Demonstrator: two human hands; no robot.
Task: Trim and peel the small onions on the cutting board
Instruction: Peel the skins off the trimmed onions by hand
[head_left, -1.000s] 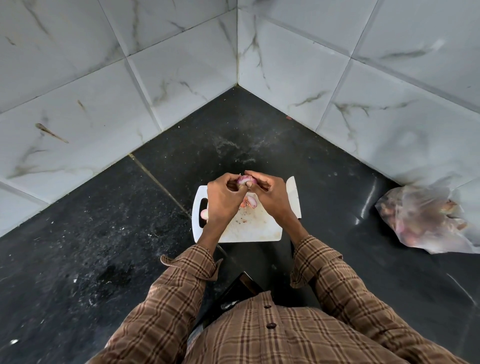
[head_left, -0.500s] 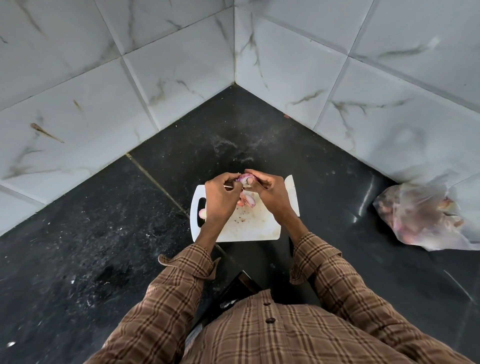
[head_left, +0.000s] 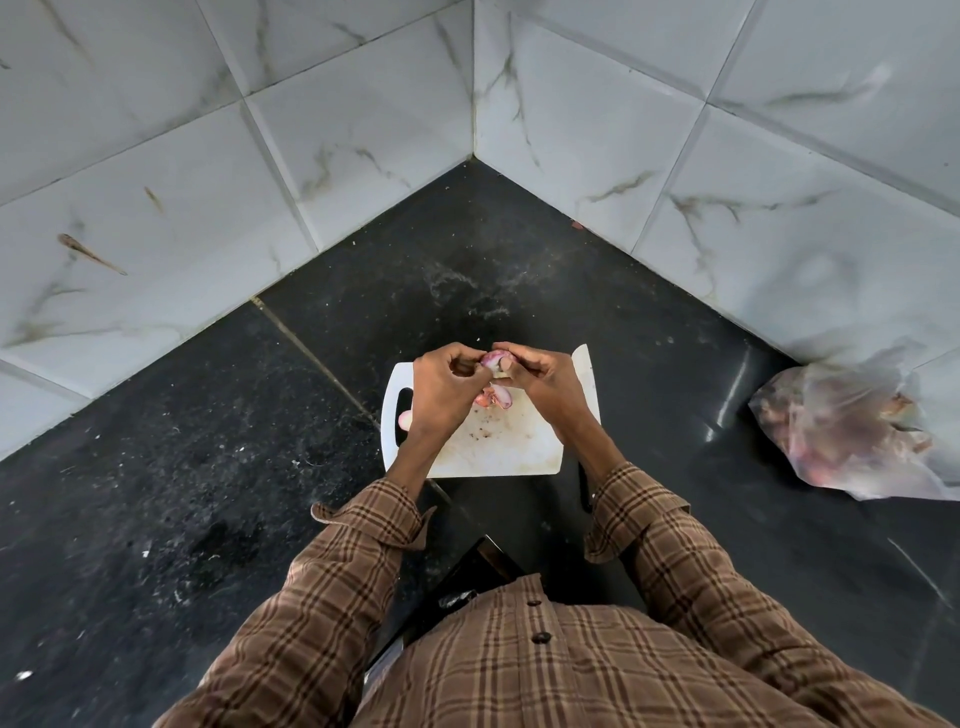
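Note:
A white cutting board (head_left: 511, 447) lies on the black counter. Above its far part, my left hand (head_left: 441, 389) and my right hand (head_left: 545, 379) meet around one small pink onion (head_left: 495, 358); the fingers of both hands pinch it. Under the hands, onion pieces and loose pink skins (head_left: 496, 397) lie on the board. Another small peeled onion (head_left: 404, 419) sits by the board's handle slot, partly hidden by my left wrist. I cannot see a knife in either hand.
A clear plastic bag (head_left: 852, 431) holding more onions lies on the counter at the right, against the wall. White marble-look tiled walls (head_left: 571, 130) meet in a corner just beyond the board. A dark object (head_left: 457, 577) sits near my chest.
Both hands stay over the board on the same onion; their fingers have shifted slightly around it. The view has barely moved.

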